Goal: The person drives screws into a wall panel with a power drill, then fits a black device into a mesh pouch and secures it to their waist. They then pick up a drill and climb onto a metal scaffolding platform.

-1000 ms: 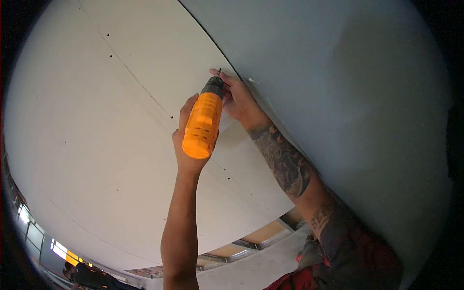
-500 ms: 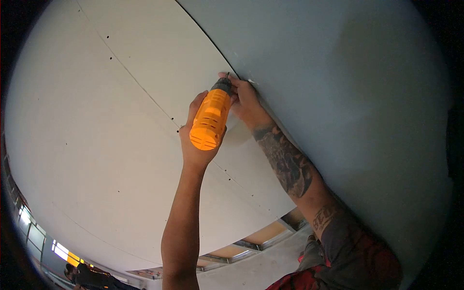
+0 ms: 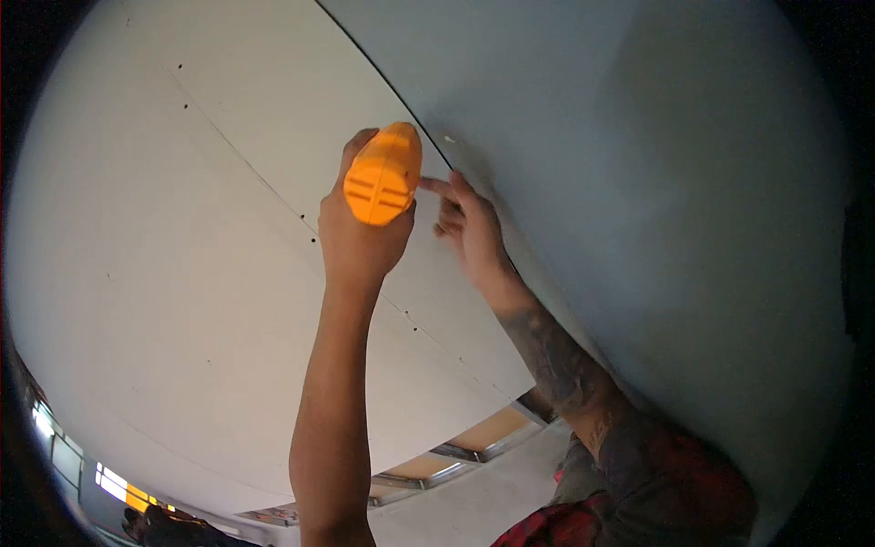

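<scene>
An orange power drill (image 3: 382, 178) is gripped in my left hand (image 3: 355, 237). Its rear end faces me, and its body hides the chuck and tip. The drill is up against or close to the pale ceiling board (image 3: 210, 301), near the dark seam where the board meets the grey wall (image 3: 693, 228). Just right of the drill is my right hand (image 3: 474, 223), its fingers apart and the index finger reaching toward the drill. Nothing shows in that hand.
Dark screw points (image 3: 303, 216) run along a line on the board. Past the board's lower edge, metal framing (image 3: 465, 453) is exposed. A person in dark clothing (image 3: 187, 527) is at the lower left, below bright windows (image 3: 114, 479).
The drill has tilted so its rear faces me more and its chuck is hidden. My right hand has come away from the drill's tip and its fingers have spread.
</scene>
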A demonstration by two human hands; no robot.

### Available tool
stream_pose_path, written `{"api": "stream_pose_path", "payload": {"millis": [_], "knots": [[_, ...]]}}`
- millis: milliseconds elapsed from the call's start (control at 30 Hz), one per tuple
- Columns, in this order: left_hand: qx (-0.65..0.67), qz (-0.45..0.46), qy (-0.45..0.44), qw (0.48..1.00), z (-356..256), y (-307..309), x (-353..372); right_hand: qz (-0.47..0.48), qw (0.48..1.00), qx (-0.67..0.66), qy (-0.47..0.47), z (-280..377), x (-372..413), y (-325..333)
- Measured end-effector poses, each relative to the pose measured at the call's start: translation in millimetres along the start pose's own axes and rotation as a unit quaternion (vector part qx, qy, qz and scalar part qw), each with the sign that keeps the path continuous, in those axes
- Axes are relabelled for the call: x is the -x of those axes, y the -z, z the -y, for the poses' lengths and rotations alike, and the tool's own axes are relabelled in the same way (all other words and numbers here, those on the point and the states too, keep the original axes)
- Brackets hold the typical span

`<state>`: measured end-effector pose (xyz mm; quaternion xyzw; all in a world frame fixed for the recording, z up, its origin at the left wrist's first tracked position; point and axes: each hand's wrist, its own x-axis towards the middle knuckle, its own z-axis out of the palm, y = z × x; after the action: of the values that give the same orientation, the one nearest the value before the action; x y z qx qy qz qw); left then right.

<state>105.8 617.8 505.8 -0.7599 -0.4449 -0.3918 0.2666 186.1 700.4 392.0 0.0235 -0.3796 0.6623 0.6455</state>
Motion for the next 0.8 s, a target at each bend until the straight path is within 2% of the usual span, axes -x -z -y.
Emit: {"api": "stream_pose_path", "payload": {"millis": [33,67,100,167,233,300,367,467,533,600,633,700,800], "knots": [[-0.005,0.005,0.009,1.000,-3.4,1.0,-1.6,0.004,1.000,0.004,-0.004,9.5,23.4,1.8],[-0.029,0.022,0.055,0.998,-7.8,-4.8,-1.3,0.012,0.977,0.201,0.073,18.3,43.8,3.8],[-0.036,0.022,0.066,0.997,-18.2,-11.8,1.1,0.024,0.909,0.387,0.154,27.0,53.1,-1.1],[-0.115,0.097,0.146,0.978,-32.6,-26.5,9.2,0.028,0.917,0.356,0.176,43.6,56.7,-22.0],[-0.082,0.060,0.152,0.983,-36.4,-40.4,16.8,0.031,0.925,0.321,0.200,45.4,54.1,-31.5],[-0.064,0.051,0.182,0.980,-34.1,-49.0,19.8,-0.020,0.901,0.373,0.220,42.2,44.6,-27.4],[-0.027,0.038,0.206,0.978,-32.2,-46.5,17.5,-0.005,0.920,0.336,0.202,40.6,43.5,-34.6],[0.049,0.019,0.237,0.970,-29.6,-47.2,17.4,-0.051,0.888,0.415,0.189,45.2,43.1,-43.3],[0.084,-0.007,0.259,0.962,-26.1,-53.3,15.7,-0.042,0.887,0.432,0.157,55.9,40.0,-51.1],[0.099,-0.072,0.230,0.966,-21.5,-61.1,17.0,-0.037,0.885,0.446,0.125,54.4,38.9,-57.0],[0.102,-0.083,0.245,0.961,-20.0,-58.1,17.9,-0.040,0.893,0.427,0.138,52.9,37.3,-58.9],[0.125,-0.043,0.260,0.957,-22.8,-53.2,11.1,-0.036,0.897,0.415,0.147,53.6,29.8,-58.8],[0.152,-0.072,0.263,0.950,-20.9,-58.3,13.2,-0.052,0.891,0.427,0.144,50.7,28.5,-56.4]]}}
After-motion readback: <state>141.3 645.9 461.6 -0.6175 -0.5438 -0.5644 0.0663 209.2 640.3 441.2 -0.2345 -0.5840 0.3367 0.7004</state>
